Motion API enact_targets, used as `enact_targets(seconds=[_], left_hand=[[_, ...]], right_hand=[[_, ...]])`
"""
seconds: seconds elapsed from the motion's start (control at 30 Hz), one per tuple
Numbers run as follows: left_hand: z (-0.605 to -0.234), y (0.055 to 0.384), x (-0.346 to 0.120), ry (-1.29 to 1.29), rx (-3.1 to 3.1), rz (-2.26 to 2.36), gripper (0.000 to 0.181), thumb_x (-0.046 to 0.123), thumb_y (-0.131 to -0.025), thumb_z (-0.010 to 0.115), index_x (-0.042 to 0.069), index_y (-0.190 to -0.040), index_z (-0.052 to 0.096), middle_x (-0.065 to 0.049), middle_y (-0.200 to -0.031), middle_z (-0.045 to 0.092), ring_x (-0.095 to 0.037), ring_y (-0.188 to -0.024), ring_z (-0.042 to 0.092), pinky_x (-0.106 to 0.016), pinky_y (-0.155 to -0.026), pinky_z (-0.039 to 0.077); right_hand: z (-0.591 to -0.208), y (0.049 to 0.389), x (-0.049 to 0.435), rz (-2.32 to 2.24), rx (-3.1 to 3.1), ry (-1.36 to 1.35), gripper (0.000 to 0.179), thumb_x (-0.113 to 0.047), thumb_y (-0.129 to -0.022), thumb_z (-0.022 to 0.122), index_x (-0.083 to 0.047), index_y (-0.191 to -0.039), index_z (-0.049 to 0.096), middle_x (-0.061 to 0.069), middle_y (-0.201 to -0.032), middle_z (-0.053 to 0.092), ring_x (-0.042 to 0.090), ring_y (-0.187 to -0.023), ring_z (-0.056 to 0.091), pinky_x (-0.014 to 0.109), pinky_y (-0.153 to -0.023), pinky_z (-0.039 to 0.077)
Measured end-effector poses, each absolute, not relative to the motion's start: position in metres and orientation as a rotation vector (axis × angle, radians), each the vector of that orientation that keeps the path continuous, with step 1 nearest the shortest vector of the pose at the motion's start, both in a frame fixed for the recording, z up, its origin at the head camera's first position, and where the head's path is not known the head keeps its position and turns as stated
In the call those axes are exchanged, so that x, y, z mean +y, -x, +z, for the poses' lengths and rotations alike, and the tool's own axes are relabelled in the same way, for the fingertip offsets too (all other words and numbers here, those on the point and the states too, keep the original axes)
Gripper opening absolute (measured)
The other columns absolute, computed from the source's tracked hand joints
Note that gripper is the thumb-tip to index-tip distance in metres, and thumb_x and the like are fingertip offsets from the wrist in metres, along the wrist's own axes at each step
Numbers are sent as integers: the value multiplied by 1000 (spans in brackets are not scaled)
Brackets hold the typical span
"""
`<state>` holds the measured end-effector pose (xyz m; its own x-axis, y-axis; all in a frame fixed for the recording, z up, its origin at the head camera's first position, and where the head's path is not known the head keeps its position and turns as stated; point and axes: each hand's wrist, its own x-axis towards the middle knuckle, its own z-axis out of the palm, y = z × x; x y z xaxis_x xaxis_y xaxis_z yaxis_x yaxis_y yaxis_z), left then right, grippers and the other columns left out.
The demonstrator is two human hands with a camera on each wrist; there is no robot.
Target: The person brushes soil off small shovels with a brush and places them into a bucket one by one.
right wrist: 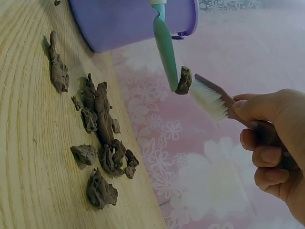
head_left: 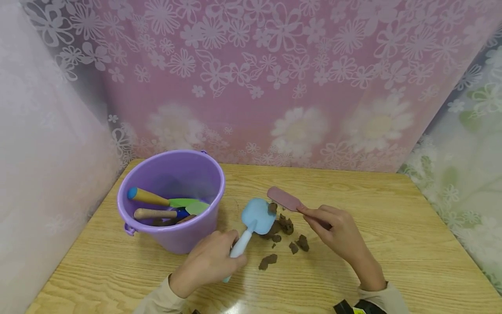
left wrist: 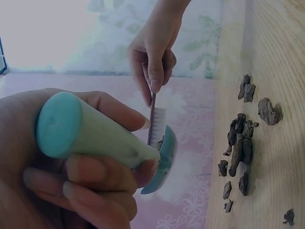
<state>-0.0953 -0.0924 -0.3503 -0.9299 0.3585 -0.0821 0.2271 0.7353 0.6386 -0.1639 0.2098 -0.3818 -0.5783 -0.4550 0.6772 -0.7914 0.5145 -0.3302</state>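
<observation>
My left hand point(head_left: 208, 261) grips the handle of a light blue shovel point(head_left: 256, 213), its blade raised over the table. A brown clump point(right wrist: 184, 80) clings at the edge of the blade. In my right hand point(head_left: 337, 231) is a small brush point(head_left: 285, 199) with a mauve back, held by its handle between thumb and fingers. Its white bristles point(right wrist: 209, 100) face the blade, close beside that clump. Below both tools, several brown, clay-like lumps point(head_left: 286, 224) lie scattered on the wooden table point(head_left: 372, 209).
A purple bucket point(head_left: 184, 240) stands left of the shovel. Inside it lean a tool with a yellow handle point(head_left: 150, 197) and another with a plain wooden handle point(head_left: 154, 213). A pink flowered curtain point(head_left: 243, 96) hangs behind the table.
</observation>
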Motion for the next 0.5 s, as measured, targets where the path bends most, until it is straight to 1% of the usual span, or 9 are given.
enact_targets(seconds=[0.1, 0.23, 0.37, 0.5], left_hand=[[-351, 95, -93, -471, 2744, 964, 15, 25, -78, 66, 16, -79, 53, 3, -66, 50, -11, -57, 47, -28, -48, 39], [-352, 95, -93, -468, 2740, 969, 15, 24, -78, 65, 15, -79, 53, 3, -65, 50, -11, -55, 47, -28, -47, 39], [-353, 95, -93, -468, 2736, 966, 15, 24, -78, 65, 15, -79, 54, 3, -64, 50, -10, -53, 47, -28, -47, 39], [-352, 96, -93, -468, 2739, 969, 15, 24, -78, 65, 14, -80, 54, 3, -64, 50, -10, -53, 47, -28, -46, 39]], right_hand=[[-384, 163, 205, 916, -2233, -1038, 34, 5, -78, 73, -7, -110, 73, -4, -76, 65, -4, -53, 37, 10, -47, 31], [-388, 162, 196, 933, -2283, -1091, 35, 2, -83, 70, -8, -117, 69, 0, -90, 71, -3, -57, 40, 11, -51, 34], [-388, 160, 195, 914, -2324, -1070, 38, 5, -81, 71, -8, -116, 70, -1, -95, 72, -4, -56, 40, 11, -51, 34], [-387, 161, 199, 911, -2345, -1030, 38, 6, -80, 71, -8, -115, 70, -2, -92, 71, -4, -54, 38, 11, -49, 33]])
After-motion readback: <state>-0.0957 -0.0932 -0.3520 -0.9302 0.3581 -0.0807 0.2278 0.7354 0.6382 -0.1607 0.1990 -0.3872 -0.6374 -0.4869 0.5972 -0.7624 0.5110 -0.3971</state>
